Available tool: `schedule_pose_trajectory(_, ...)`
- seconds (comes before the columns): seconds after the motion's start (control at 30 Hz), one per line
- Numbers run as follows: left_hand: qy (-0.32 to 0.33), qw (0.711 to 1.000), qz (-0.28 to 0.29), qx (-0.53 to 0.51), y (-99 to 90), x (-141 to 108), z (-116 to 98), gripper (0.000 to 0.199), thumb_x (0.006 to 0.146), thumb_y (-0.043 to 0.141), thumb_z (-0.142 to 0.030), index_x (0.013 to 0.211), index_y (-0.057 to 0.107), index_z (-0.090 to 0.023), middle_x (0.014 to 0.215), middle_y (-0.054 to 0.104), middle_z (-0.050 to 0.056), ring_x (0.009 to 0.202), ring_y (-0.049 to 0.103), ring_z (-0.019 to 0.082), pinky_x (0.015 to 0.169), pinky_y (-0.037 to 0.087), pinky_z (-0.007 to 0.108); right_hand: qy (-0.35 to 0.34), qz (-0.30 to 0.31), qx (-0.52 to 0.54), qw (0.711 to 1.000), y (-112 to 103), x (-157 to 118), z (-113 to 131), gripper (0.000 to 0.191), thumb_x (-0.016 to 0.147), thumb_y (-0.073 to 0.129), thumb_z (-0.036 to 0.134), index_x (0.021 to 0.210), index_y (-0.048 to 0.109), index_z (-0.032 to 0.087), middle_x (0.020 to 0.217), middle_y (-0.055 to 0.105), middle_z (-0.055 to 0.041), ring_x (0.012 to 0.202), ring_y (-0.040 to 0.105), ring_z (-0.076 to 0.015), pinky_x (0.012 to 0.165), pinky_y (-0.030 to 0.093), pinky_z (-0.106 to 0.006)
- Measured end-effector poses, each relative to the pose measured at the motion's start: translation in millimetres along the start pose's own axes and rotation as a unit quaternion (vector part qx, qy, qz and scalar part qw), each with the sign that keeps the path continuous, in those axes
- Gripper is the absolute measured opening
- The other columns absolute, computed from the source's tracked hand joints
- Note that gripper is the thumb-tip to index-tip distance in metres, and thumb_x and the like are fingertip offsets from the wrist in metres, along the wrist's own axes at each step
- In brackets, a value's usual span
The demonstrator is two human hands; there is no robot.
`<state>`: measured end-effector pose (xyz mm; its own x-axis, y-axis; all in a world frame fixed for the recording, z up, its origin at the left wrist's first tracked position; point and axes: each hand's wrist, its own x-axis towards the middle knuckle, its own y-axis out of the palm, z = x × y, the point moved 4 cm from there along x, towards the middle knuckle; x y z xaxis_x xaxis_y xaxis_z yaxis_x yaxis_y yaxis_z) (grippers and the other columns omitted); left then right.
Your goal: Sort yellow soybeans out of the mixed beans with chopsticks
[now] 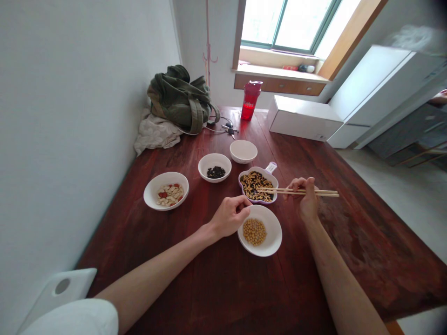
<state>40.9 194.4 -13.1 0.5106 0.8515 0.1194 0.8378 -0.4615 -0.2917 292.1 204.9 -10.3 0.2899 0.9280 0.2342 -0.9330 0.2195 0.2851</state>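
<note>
Right now, the right hand pinches two wooden chopsticks between its thumb and fingers. The chopsticks point to the left, and their tips are in the mixed beans, which are yellow and black. The mixed beans sit in a wavy dish with a purple edge. The wavy dish has a short handle that sticks out at the far right side.

The left hand is at the rim of the near bowl, with its fingers curled. I cannot tell if its thumb and finger pinch the rim tight. The near bowl is white and has yellow beans in it. It is just in front of the wavy dish, on the side close to the person.

Past the left hand is a white bowl with black bits. A plain white bowl is behind the wavy dish. Over to the left is a bowl with pale and red bits.

All of them are on a dark red table. Farther back are a green bag on the left, some keys, a red bottle and a long white box.
</note>
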Motion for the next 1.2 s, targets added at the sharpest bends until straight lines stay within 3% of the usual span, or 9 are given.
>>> schedule_pose_trajectory(1.2, -0.002, 1.0, -0.002, 0.01, -0.2, 0, 1, 0.02, 0.091, 0.058, -0.024, 0.089, 0.073, -0.011, 0.068, 0.06, 0.0, 0.061, 0.05, 0.011, 0.058, 0.036, 0.023, 0.001, -0.011, -0.003, 1.0, -7, 1, -19, 0.056, 0.094, 0.057, 0.065, 0.064, 0.062, 0.018, 0.062, 0.055, 0.0015, 0.048, 0.062, -0.0122, 0.044, 0.05, -0.024)
